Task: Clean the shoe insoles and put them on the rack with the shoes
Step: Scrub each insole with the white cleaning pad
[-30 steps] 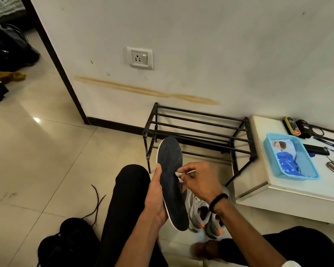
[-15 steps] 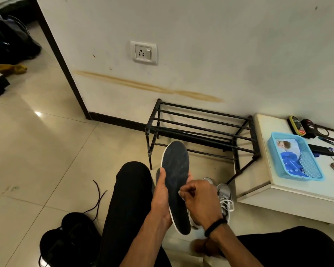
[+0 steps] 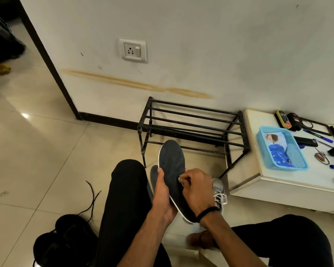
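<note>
Head view: beige tiled floor (image 3: 37, 151); stained white wall (image 3: 201, 54); black rack (image 3: 191, 120).

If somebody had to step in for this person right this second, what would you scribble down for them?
Left hand grips the dark insole by its edge, holding it upright.
Right hand pinches a small white wipe against the insole's face: cleaning is under way.
A second insole peeks out behind the left hand.
Grey shoes sit on the floor by the black rack, which holds nothing yet.
Left: finish wiping, then place insoles and shoes on the rack.
</note>
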Demonstrator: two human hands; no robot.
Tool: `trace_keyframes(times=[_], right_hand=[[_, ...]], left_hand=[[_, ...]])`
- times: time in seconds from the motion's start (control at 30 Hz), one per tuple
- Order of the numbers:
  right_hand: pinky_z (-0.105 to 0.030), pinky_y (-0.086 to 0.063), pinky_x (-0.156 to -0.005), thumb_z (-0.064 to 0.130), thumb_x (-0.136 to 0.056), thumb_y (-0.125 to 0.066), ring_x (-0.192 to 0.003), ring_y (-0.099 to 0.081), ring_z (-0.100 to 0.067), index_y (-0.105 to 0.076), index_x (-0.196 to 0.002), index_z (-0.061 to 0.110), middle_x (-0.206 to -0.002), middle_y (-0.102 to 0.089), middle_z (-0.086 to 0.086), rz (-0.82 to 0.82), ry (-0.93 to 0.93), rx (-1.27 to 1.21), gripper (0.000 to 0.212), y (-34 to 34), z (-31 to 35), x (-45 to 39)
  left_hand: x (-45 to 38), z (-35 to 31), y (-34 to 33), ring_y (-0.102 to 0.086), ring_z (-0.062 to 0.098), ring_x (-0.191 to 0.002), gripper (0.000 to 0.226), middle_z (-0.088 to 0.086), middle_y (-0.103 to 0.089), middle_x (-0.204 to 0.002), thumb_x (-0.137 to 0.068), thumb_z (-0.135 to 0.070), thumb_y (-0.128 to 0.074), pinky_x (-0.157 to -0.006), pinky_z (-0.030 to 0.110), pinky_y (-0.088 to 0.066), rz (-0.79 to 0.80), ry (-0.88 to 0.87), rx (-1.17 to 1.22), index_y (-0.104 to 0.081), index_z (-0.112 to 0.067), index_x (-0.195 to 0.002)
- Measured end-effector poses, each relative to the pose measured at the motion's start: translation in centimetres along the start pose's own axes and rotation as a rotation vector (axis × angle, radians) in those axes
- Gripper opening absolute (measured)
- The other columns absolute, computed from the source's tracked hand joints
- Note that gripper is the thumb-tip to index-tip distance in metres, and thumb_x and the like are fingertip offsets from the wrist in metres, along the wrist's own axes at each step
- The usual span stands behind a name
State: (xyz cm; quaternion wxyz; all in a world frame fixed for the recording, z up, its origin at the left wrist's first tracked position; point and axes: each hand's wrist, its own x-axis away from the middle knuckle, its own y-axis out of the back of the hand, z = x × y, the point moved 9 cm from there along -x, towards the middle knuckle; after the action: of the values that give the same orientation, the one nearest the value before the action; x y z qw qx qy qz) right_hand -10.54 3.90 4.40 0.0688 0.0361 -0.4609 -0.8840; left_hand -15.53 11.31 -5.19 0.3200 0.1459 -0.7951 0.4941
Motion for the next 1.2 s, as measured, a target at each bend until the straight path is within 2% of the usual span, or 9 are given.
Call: trace_keyframes(times=[0.07, 0.2, 0.37, 0.53, 0.7, 0.87, 0.97, 1.03, 1.2], right_hand=[[-0.028, -0.057, -0.069, -0.002, -0.084, -0.064, -0.069, -0.061, -0.009, -0.071, -0.062, 0.015, -0.074, -0.068, 0.004, 0.042, -0.006, 0.035, 0.029, -0.7, 0.0, 0.5], [-0.004, -0.049, -0.076, 0.006, -0.085, -0.074, -0.082, -0.066, -0.001, -0.079, -0.081, 0.023, -0.091, -0.07, 0.015, 0.241, 0.006, -0.05, 0.018, -1.3, 0.5, 2.1], [-0.012, -0.053, -0.076, 0.008, -0.087, -0.073, -0.076, -0.064, 0.0, -0.078, -0.082, 0.022, -0.084, -0.071, 0.011, 0.055, -0.001, -0.077, 0.015, 0.4, 0.8, 0.7], [-0.003, -0.048, -0.077, 0.01, -0.084, -0.077, -0.081, -0.066, 0.004, -0.078, -0.087, 0.026, -0.084, -0.067, 0.02, 0.238, 0.066, -0.101, 0.016, -0.4, 1.7, 2.1], [-0.021, -0.056, -0.083, 0.008, -0.089, -0.071, -0.081, -0.065, -0.004, -0.078, -0.087, 0.019, -0.09, -0.073, 0.006, 0.05, 0.056, -0.024, 0.013, 0.9, 2.1, -0.9], [-0.01, -0.05, -0.083, 0.011, -0.086, -0.076, -0.081, -0.065, 0.001, -0.079, -0.087, 0.025, -0.083, -0.07, 0.018, 0.188, 0.098, -0.071, 0.015, -0.3, 2.9, 1.3], [-0.019, -0.054, -0.084, 0.01, -0.088, -0.072, -0.08, -0.063, -0.003, -0.077, -0.087, 0.02, -0.087, -0.071, 0.009, 0.078, 0.092, -0.026, 0.012, 0.7, 2.5, -0.6], [-0.018, -0.055, -0.08, 0.008, -0.086, -0.074, -0.078, -0.064, -0.003, -0.077, -0.084, 0.02, -0.084, -0.072, 0.008, 0.031, 0.099, -0.026, 0.012, 0.9, 2.7, -1.1], [-0.007, -0.051, -0.07, 0.013, -0.082, -0.08, -0.073, -0.065, 0.004, -0.073, -0.08, 0.025, -0.074, -0.069, 0.015, 0.182, 0.104, -0.104, 0.014, -0.4, 3.3, 0.6]], left_hand=[[-0.1, 0.0, 0.2, -0.067, 0.035, -0.117, 0.069, 0.021, -0.071, -0.123, -0.101, -0.064, -0.037, -0.11, 0.051, -0.046, 0.006, -0.02, -0.009, -0.072, -0.008, -0.12], [-0.3, -0.6, 0.3, -0.073, 0.029, -0.099, 0.073, 0.018, -0.075, -0.111, -0.101, -0.064, -0.035, -0.097, 0.044, -0.056, 0.017, -0.042, -0.059, -0.08, -0.007, -0.105], [0.0, 0.5, -0.4, -0.067, 0.036, -0.118, 0.071, 0.023, -0.07, -0.123, -0.099, -0.066, -0.043, -0.111, 0.051, -0.045, 0.032, 0.051, 0.054, -0.074, -0.006, -0.119], [-0.1, 0.0, 0.1, -0.068, 0.035, -0.115, 0.068, 0.021, -0.07, -0.123, -0.098, -0.063, -0.049, -0.103, 0.047, -0.052, 0.035, 0.064, 0.049, -0.071, -0.005, -0.126], [0.4, 1.3, -1.0, -0.06, 0.038, -0.128, 0.067, 0.023, -0.063, -0.135, -0.099, -0.062, -0.046, -0.118, 0.05, -0.038, 0.067, 0.114, 0.11, -0.069, -0.007, -0.13], [0.4, 0.5, 0.0, -0.068, 0.036, -0.116, 0.062, 0.022, -0.07, -0.125, -0.098, -0.06, -0.05, -0.105, 0.051, -0.05, -0.004, 0.04, 0.058, -0.075, -0.008, -0.12], [1.3, 1.2, -0.8, -0.067, 0.038, -0.117, 0.063, 0.023, -0.07, -0.124, -0.098, -0.061, -0.048, -0.11, 0.052, -0.046, 0.011, 0.065, 0.063, -0.075, -0.009, -0.12], [1.2, 1.2, -0.8, -0.068, 0.037, -0.116, 0.065, 0.023, -0.07, -0.123, -0.099, -0.063, -0.044, -0.109, 0.052, -0.047, 0.003, 0.067, 0.067, -0.074, -0.01, -0.122], [1.3, 0.9, -0.3, -0.07, 0.034, -0.113, 0.062, 0.022, -0.072, -0.12, -0.101, -0.058, -0.045, -0.106, 0.05, -0.05, -0.043, 0.021, 0.029, -0.07, -0.008, -0.125]])
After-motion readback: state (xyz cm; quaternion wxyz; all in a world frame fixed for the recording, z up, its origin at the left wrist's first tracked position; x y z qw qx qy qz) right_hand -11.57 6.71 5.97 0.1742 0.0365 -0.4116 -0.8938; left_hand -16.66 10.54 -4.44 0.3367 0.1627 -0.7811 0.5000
